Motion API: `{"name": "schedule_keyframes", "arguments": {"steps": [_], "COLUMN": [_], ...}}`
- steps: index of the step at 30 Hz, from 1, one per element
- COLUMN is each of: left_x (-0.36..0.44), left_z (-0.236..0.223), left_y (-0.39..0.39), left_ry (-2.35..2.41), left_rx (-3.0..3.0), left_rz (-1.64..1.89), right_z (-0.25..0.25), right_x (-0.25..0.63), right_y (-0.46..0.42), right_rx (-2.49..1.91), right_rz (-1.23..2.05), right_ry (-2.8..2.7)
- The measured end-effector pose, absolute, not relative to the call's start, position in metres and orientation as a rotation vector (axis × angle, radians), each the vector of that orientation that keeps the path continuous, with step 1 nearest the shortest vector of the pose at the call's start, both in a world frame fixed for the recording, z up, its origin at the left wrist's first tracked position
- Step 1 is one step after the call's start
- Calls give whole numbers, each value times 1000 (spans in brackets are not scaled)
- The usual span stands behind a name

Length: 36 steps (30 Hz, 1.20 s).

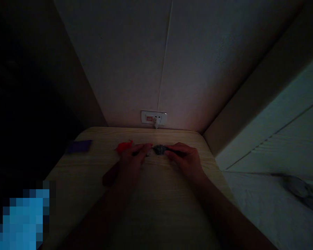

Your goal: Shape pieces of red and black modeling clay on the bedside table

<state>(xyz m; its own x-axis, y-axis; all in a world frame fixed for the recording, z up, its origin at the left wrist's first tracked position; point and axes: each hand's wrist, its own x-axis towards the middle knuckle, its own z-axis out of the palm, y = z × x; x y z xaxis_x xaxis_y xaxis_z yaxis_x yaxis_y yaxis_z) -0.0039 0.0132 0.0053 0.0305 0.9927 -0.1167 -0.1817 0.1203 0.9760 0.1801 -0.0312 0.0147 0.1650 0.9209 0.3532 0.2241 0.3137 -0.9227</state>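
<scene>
Both hands rest near the far part of a light wooden tabletop (156, 194) in dim light. My right hand (186, 158) pinches a small dark, fuzzy-looking piece (160, 150), perhaps cloth, between thumb and fingers. My left hand (135, 158) is just left of it, fingers closed together; a bit of pale, speckled material shows at its fingertips, too dark to name. Behind the left hand lies a bright red piece (123, 147) with ragged edges. A dark reddish object (111, 175) lies beside the left wrist, partly hidden by it.
A purple rectangular item (79, 146) lies at the table's left edge. On the wall beyond is a socket plate (153, 118) with a red switch and a plug. A pale panel (276, 139) stands at the right. A pixelated blue patch (23, 218) covers the lower left.
</scene>
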Motion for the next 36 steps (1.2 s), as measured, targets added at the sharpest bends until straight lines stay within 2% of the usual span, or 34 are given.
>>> {"name": "schedule_keyframes", "arguments": {"steps": [8,14,24,31,36], "left_x": [-1,3,-4,-1,2], "left_z": [9,13,6,6,-1], "left_y": [13,7,7,7,11], "left_ry": [984,846,1003,998,1034], "left_rx": [840,853,1137,1089,1186], "left_rz": [1082,945,1059,1053,1077], "right_z": [17,17,19,16,16], "right_x": [181,181,178,178,177], "right_y": [-37,-38,-39,-39,-40], "right_rx": [-1140,-1068,-1123,-1210,-1164], "right_rz": [363,336,288,311,198], "right_ry": [-1533,-1606,-1698,-1684,-1699]}}
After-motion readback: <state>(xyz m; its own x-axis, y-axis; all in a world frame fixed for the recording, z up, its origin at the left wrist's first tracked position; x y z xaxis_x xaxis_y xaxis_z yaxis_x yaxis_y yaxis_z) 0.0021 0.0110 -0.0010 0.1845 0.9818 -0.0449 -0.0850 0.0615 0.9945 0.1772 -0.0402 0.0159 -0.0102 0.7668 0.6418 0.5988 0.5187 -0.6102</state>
